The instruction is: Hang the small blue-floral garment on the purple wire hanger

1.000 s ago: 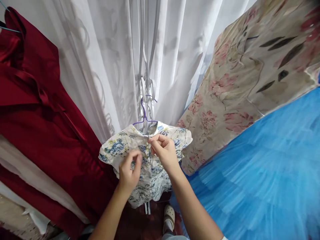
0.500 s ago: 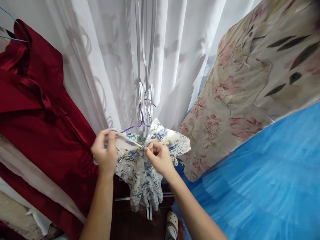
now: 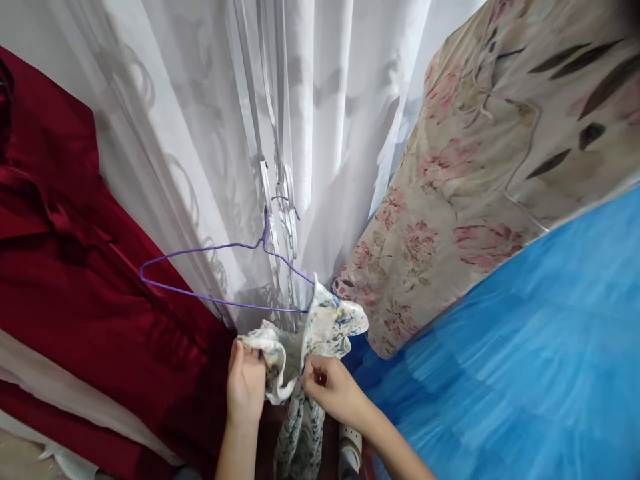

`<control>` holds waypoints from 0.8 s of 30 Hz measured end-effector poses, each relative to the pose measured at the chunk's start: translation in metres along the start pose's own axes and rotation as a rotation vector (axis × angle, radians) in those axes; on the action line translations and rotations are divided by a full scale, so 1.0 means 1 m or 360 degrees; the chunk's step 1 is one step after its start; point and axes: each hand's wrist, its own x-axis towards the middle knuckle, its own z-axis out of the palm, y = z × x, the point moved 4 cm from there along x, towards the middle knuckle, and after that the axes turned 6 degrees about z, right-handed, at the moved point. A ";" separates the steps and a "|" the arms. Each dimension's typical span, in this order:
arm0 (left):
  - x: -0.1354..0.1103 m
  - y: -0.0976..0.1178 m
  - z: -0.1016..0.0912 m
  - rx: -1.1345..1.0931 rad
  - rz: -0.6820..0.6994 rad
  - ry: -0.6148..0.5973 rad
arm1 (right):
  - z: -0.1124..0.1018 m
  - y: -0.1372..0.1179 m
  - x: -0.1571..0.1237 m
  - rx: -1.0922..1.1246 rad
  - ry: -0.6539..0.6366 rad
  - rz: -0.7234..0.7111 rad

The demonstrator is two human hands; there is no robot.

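A white garment with a blue floral print (image 3: 327, 327) hangs from the right arm of a purple wire hanger (image 3: 220, 245). The hanger's left arm is bare, and its hook catches on the white rings and straps (image 3: 275, 200) in front of the curtain. My left hand (image 3: 246, 381) pinches the loose left side of the garment, below the bare part of the hanger. My right hand (image 3: 330, 390) has its fingers closed on the garment's front edge near the middle. The lower part of the garment droops between my forearms.
At left hangs a dark red garment (image 3: 75, 287). White curtains (image 3: 330, 100) cover the back. To the right are a beige floral garment (image 3: 445, 173) and a bright blue ruffled one (image 3: 525, 353). Below, a foot wears a beige clog (image 3: 351, 438).
The garment's left side has come off the hanger's left arm, which now shows bare. My left hand has moved down and right with the cloth; my right hand has moved lower too.
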 end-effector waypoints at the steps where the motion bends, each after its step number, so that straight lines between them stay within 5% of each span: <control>1: -0.016 -0.007 0.006 0.0052 0.0007 -0.0136 | -0.003 0.004 -0.007 -0.0128 0.0031 -0.0036; 6: -0.082 -0.020 0.052 0.1023 0.0289 -0.1016 | -0.006 -0.002 -0.040 -0.0220 -0.0060 -0.0272; 9: -0.095 -0.025 0.069 0.1429 0.0477 -0.1262 | -0.008 -0.002 -0.052 0.0001 -0.0044 -0.0123; 12: -0.094 -0.042 0.061 0.1406 0.0101 -0.1521 | -0.020 0.002 -0.063 0.0124 0.0014 -0.0002; 15: -0.097 -0.066 0.030 0.1472 -0.0425 -0.1781 | -0.051 -0.002 -0.073 0.0069 0.0076 -0.0020; 19: -0.089 -0.071 -0.004 0.2046 -0.0355 -0.1541 | -0.109 -0.026 -0.071 -0.0218 0.0079 -0.0224; 24: -0.082 -0.039 0.022 0.1860 0.0084 -0.1423 | -0.179 -0.058 -0.018 -0.0177 0.0194 -0.0445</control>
